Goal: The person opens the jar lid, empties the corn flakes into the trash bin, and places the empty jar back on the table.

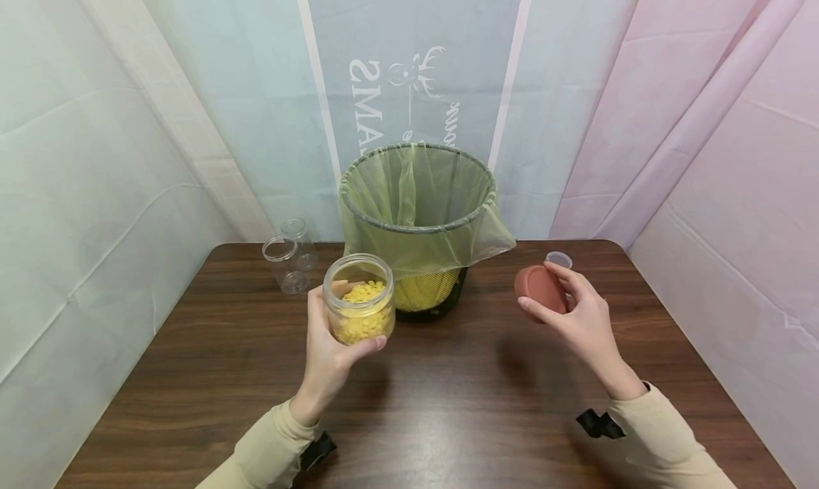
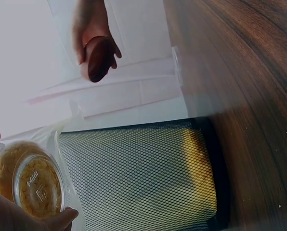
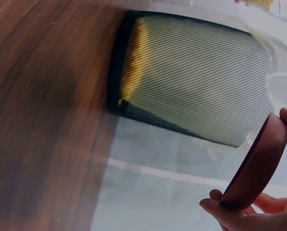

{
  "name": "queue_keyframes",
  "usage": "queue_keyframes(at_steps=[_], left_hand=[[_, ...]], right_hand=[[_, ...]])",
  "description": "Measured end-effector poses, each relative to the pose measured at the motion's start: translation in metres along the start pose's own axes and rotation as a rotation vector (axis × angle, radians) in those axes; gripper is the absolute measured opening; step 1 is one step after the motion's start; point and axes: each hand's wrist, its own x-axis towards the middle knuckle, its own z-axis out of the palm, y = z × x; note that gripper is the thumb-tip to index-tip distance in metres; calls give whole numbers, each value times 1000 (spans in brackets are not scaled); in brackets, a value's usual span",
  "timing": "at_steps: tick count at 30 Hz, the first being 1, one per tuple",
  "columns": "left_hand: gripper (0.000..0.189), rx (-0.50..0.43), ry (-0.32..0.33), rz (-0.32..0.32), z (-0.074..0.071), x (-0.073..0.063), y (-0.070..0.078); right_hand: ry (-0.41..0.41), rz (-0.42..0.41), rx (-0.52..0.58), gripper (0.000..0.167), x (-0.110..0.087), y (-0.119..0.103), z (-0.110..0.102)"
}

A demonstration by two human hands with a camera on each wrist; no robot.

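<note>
In the head view my left hand (image 1: 329, 357) grips a clear round jar (image 1: 360, 301) with no lid on it. Small yellow pieces (image 1: 365, 318) fill the lower part of the jar. The left wrist view shows the jar's bottom (image 2: 37, 187) with raised lettering. My right hand (image 1: 585, 325) holds a reddish-brown round lid (image 1: 542, 290) by its edge, tilted above the table. Between the hands, farther back, stands a black mesh bin (image 1: 441, 308) lined with a yellowish plastic bag (image 1: 416, 251). Yellow stuff shows through the mesh at its bottom.
Two clear empty containers (image 1: 281, 258) stand at the back left of the wooden table (image 1: 435, 418). A small clear cup or cap (image 1: 559, 259) lies behind my right hand. Fabric walls (image 1: 243, 84) close in the table at the back and sides.
</note>
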Motion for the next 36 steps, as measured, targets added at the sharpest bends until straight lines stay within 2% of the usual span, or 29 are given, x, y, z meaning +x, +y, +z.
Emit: queue_keyframes(at_steps=[12,24,36], left_hand=[[83,3,19,-1,-6,1,1],[82,11,52,-15,-15,1,1],[82,-13,92,0,-19,3,3]], right_hand=[[-13,46,-120,70,3,29,0],[-13,65,-153,71,5,51,0],[-71,106,-232,75,8,74,-5]])
